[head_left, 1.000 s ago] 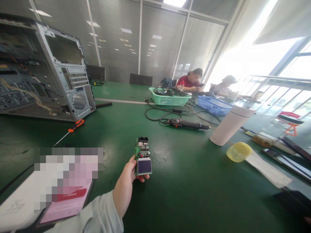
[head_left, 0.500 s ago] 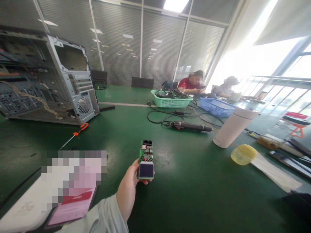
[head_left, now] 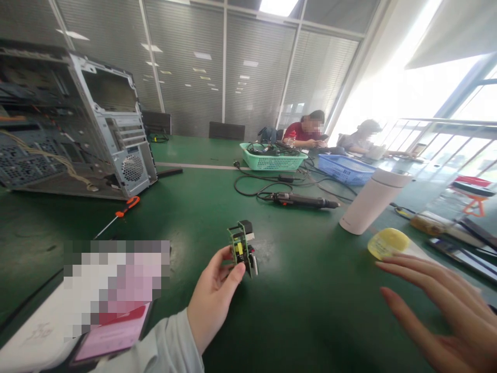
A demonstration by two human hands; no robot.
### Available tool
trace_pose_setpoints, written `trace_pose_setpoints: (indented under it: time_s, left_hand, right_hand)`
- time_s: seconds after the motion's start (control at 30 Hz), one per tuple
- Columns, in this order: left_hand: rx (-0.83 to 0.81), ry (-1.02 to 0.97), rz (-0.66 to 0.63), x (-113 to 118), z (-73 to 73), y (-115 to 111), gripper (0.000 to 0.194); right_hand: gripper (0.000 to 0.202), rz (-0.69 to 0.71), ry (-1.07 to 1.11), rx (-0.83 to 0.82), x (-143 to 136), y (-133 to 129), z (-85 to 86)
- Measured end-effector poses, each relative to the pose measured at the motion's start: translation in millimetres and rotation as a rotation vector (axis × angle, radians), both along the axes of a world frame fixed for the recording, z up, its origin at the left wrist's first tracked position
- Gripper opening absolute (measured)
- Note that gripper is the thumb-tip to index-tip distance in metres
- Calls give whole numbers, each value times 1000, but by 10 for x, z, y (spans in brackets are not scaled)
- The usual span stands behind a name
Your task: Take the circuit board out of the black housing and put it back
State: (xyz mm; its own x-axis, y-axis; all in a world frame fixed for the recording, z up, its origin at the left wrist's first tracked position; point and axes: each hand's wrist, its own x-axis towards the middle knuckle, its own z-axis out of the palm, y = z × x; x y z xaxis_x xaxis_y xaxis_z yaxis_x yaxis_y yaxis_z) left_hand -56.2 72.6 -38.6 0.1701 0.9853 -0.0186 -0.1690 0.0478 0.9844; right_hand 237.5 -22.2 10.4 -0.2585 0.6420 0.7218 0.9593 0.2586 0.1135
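Note:
A small green circuit board (head_left: 241, 249) is held edge-on above the green table (head_left: 295, 311), its side and a yellow part showing. My left hand (head_left: 217, 285) is closed on its lower part, thumb in front. At the lower right my right hand (head_left: 438, 305) has its fingers spread and holds nothing; its fingertips are beside a yellow, rounded object (head_left: 388, 243). A pale pink bottle (head_left: 370, 202) stands just beyond that.
An open computer case (head_left: 112, 129) is at the left, with an orange-handled screwdriver (head_left: 128, 206) by it. A black power tool (head_left: 303, 200) lies mid-table before a green basket (head_left: 274, 158) and a blue basket (head_left: 345, 168). Two people sit behind. Phone (head_left: 116, 339) lies at lower left.
My left hand has turned the board from facing me with its dark screen to side-on. My right hand has come into view at the lower right.

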Motion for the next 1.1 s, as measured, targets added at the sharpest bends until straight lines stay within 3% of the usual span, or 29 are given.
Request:
trace_pose_setpoints:
  time_s: [0.17, 0.4, 0.7, 0.9, 1.03, 1.1]
  left_hand:
    - [130, 277, -17, -30, -21, -48, 34]
    - [561, 635, -71, -51, 43, -155, 24]
    - [729, 794, -108, -22, 80, -217, 28]
    - [766, 684, -28, -69, 56, -164, 43]
    - [803, 530, 115, -68, 280, -279, 36]
    - [784, 432, 1, -37, 462, -454, 32]
  right_hand:
    - [24, 250, -84, -65, -681, 167, 55]
    - [45, 386, -187, -109, -1208, 447, -107]
    - [45, 511, -134, -169, -1125, 564, -207]
    - [41, 553, 330, -410, -1005, 611, -357]
    - [23, 523, 501, -463, -919, 646, -377]
    - [17, 488, 547, -440, -895, 658, -375]
